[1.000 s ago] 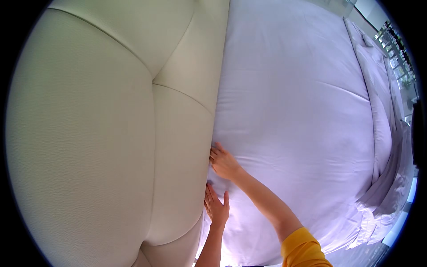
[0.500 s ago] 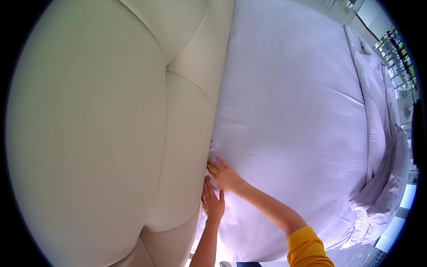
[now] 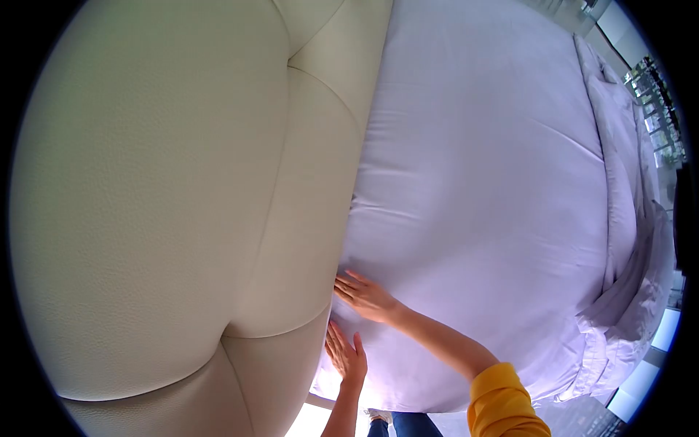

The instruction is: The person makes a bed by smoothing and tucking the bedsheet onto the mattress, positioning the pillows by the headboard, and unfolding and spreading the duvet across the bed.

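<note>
A smooth lavender sheet [image 3: 480,189] covers the mattress and meets a padded cream headboard [image 3: 167,218] on the left. My right hand [image 3: 368,298] lies flat on the sheet, fingers stretched towards the headboard, with their tips at the seam between the two. Closer to the near corner, my left hand [image 3: 346,355] rests at the same seam, thumb apart and fingers extended. Neither hand grips anything that I can see. Small creases run out from the sheet's edge beyond my right hand.
Bunched lavender bedding [image 3: 626,218] is folded along the far right of the bed. My legs in jeans [image 3: 415,424] and a shoe [image 3: 378,415] show at the bottom edge. Bright panels [image 3: 666,331] stand at the right.
Both hands have slid along the headboard seam towards the near corner and are further apart. The view has shifted, showing more of the headboard's lower part and my legs.
</note>
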The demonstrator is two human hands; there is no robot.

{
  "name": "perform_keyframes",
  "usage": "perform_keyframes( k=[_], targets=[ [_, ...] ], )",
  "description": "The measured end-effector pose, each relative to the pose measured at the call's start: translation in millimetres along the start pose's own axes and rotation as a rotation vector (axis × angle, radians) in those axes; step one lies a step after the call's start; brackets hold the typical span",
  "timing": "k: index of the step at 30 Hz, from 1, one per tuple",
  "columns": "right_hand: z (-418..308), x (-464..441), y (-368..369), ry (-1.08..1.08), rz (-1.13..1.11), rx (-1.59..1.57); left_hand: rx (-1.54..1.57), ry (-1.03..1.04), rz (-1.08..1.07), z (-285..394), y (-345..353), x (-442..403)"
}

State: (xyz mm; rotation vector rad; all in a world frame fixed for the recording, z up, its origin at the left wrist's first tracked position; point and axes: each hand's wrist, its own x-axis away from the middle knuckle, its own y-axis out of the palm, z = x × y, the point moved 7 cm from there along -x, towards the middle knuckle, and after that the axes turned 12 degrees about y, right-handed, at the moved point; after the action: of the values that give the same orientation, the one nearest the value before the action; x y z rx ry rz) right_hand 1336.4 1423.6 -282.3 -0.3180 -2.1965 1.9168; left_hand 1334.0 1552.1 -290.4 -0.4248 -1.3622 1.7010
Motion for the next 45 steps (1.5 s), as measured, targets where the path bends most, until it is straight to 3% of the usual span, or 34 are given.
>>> perform_keyframes(
  k=[3,9,12,14,15,17,19,21,24,28,32,34,38,40,43,45],
  targets=[
    [-4,-6,2,0.043,0.058,0.106,0.022,-0.027,0.020,2,-3,-7],
    [-12,-16,3,0.055,-0.058,0.067,0.073,-0.083,0.048,1,-6,-15],
    [-12,-18,4,0.099,-0.025,-0.105,0.059,-0.105,0.030,0,-11,-19],
    [-20,-5,11,-0.059,-0.120,0.124,0.091,-0.095,0.050,-5,-2,-17],
    [-23,0,19,-0.061,-0.119,0.124,0.090,-0.098,0.052,-5,-4,-16],
    [-37,13,19,-0.137,-0.033,-0.220,0.057,-0.111,0.019,-2,-5,-17],
    [-53,20,21,-0.185,-0.058,-0.054,0.060,-0.152,-0.077,-2,-7,-20],
    [-53,16,15,-0.136,-0.068,-0.034,0.055,-0.192,-0.183,-8,0,-16],
    [-59,5,21,-0.062,-0.128,-0.026,0.053,0.064,0.077,0,-3,-4],
    [-68,-1,24,0.026,-0.190,0.051,0.109,-0.152,0.053,-27,5,58],
    [-76,-6,32,0.079,-0.231,0.035,0.075,-0.117,0.029,-41,2,81],
    [-80,7,15,-0.054,-0.176,0.017,0.064,-0.136,0.032,-43,1,86],
    [-83,32,2,-0.087,-0.033,-0.040,0.046,-0.152,0.011,-43,1,81],
    [-90,46,-1,-0.156,0.001,-0.238,0.049,-0.152,0.004,-45,0,80],
    [-122,60,20,-0.305,-0.101,-0.192,0.101,-0.163,0.003,-46,2,77],
    [-139,62,18,-0.295,-0.164,-0.209,0.088,-0.175,0.055,-47,2,76]
  ],
)
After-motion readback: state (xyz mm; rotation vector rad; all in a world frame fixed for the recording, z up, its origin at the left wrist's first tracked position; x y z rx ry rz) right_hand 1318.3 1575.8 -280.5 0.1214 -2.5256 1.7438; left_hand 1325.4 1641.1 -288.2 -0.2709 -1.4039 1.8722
